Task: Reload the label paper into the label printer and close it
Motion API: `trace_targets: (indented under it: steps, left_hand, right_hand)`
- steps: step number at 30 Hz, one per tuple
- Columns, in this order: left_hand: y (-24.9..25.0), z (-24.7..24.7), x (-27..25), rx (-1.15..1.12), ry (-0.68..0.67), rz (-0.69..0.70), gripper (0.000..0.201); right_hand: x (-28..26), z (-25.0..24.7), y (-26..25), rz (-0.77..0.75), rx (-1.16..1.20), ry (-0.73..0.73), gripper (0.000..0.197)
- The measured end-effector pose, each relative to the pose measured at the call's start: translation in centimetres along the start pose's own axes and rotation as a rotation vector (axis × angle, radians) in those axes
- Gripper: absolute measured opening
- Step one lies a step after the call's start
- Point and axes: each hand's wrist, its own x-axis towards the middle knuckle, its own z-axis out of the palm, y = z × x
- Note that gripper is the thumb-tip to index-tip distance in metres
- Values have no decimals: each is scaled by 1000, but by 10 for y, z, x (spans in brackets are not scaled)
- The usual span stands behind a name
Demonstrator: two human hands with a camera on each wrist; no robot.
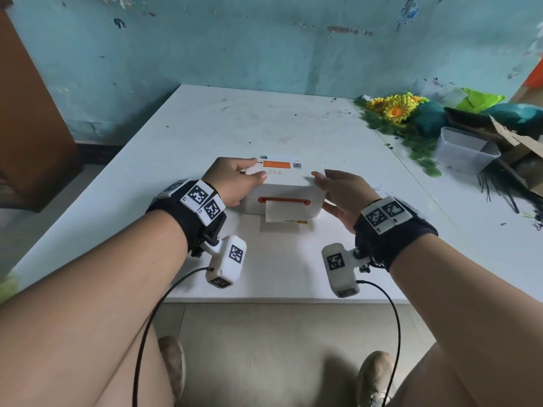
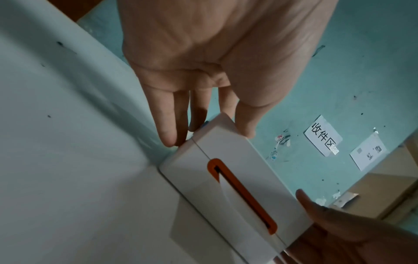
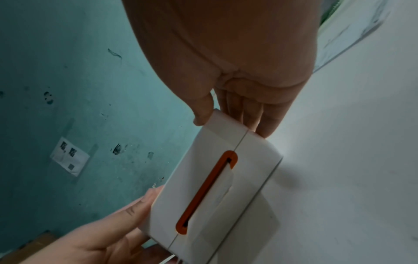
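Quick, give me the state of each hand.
Left hand: grips the label printer at its left end.
Right hand: grips the printer's right end.

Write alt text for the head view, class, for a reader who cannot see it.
Two hands hold a white label printer on a white table, left hand and right hand at its ends. The lid looks closed, and paper hangs from its orange-rimmed front slot.
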Motion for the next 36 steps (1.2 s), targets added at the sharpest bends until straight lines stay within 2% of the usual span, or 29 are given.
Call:
trace_targets:
  steps: [2, 11, 18, 24, 26, 29, 33, 36]
  left_hand:
    - [-1, 0, 2, -6, 9, 4, 55]
    - [-6, 5, 7, -83, 49, -6, 54]
    - [-7, 0, -3, -228, 16, -109, 36]
    - [-12, 7, -3, -230, 60, -59, 40]
    - [-15, 4, 0, -198, 35, -35, 40]
    - [-22, 3, 7, -172, 26, -15, 42]
    - [-23, 5, 10, -150, 61, 4, 41]
    - [-14, 4, 2, -104, 92, 6, 39]
  right_hand:
    - [0, -2, 3, 44, 7, -39, 29]
    - [-5, -3, 0, 40, 30, -78, 28]
    - [-16, 4, 3, 54, 77, -39, 32]
    - [-9, 7, 9, 9, -44, 6, 18]
    - [-1, 6, 11, 10, -72, 1, 20]
    - [7, 2, 13, 31, -139, -9, 44]
    - [12, 5, 14, 10, -169, 12, 49]
    - [-9, 7, 2, 70, -194, -4, 47]
